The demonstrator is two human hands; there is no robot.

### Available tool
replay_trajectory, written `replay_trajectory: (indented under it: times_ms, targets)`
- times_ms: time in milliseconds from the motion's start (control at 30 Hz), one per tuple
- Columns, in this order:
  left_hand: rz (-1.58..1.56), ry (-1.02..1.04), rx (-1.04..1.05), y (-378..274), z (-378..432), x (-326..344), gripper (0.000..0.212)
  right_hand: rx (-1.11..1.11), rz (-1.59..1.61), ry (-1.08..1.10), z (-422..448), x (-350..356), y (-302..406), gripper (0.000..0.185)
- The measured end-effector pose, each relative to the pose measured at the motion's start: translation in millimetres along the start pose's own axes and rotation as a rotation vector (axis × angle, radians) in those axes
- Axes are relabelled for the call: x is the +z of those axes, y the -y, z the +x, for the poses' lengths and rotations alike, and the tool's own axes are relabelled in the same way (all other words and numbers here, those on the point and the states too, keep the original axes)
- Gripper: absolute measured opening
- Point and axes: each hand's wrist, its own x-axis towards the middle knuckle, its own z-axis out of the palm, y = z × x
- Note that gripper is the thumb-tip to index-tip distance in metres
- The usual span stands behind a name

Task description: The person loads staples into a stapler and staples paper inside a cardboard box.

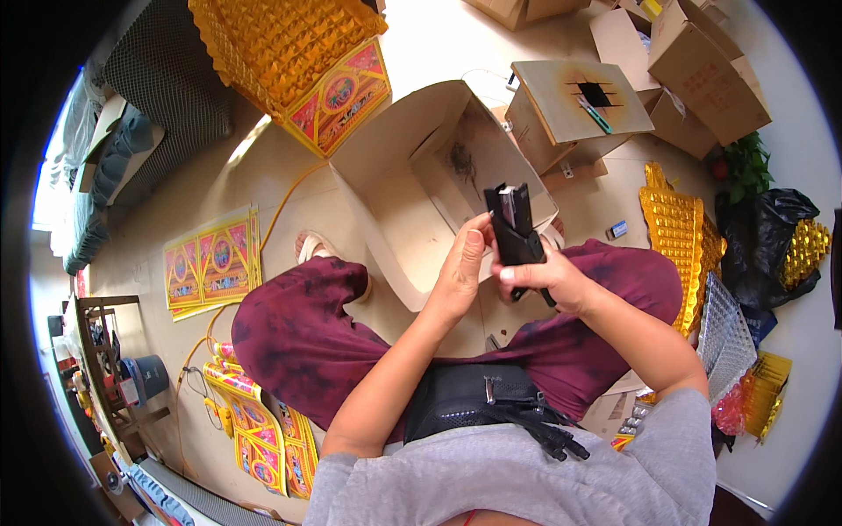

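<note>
My right hand point(543, 276) is wrapped around the lower end of a black stapler point(514, 230), which it holds up in front of the cardboard box. A pale strip lies in the channel at the stapler's upper end. The fingertips of my left hand point(464, 263) meet the stapler's left side; a tiny shiny bit shows at them, too small to name. Whether that hand grips anything is unclear. Below the hands, between my legs, stands an open cardboard box point(381, 217), with a dark smudge on its inner wall.
A utility knife point(595, 117) rests on a box point(559, 98) with a scorched hole. Printed sheets point(214, 263) lie at left beside an orange cord point(289, 197). Gold embossed sheets point(674, 243), a small blue box point(617, 229) and a black plastic bag point(756, 243) are at right.
</note>
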Motion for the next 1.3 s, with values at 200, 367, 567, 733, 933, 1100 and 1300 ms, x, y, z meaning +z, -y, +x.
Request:
replay_trajectory:
  times_ms: [200,367,567,733,933,1100,1300]
  targets:
    - [0.322,-0.053,-0.122,63.4,20.1,-21.1,0.036,-0.255,-0.348,-0.379,3.9,-31.2,43.7,0.033]
    - [0.786,0.068,-0.404,59.6,39.5,-22.9,0.025,-0.046,-0.740,-0.455,22.6,-75.1,83.5,0.042]
    - [1.140,0.355,-0.356,102.1,70.6,-24.9,0.030,0.161,-1.018,-0.643,56.1,-119.3,45.3,0.052]
    - [1.278,0.467,-0.241,125.3,89.5,-17.2,0.032,0.286,-1.074,-0.634,65.3,-119.9,10.9,0.049]
    - [1.420,0.504,-0.118,156.9,108.2,0.6,0.033,0.403,-1.095,-0.608,71.5,-119.1,-0.2,0.047]
    - [1.421,0.372,-0.025,184.4,107.8,13.8,0.024,0.430,-0.968,-0.668,74.1,-114.4,-0.2,0.044]
    - [1.510,0.359,0.233,182.8,104.1,4.8,0.017,0.419,-0.933,-0.688,75.9,-114.5,2.7,0.045]
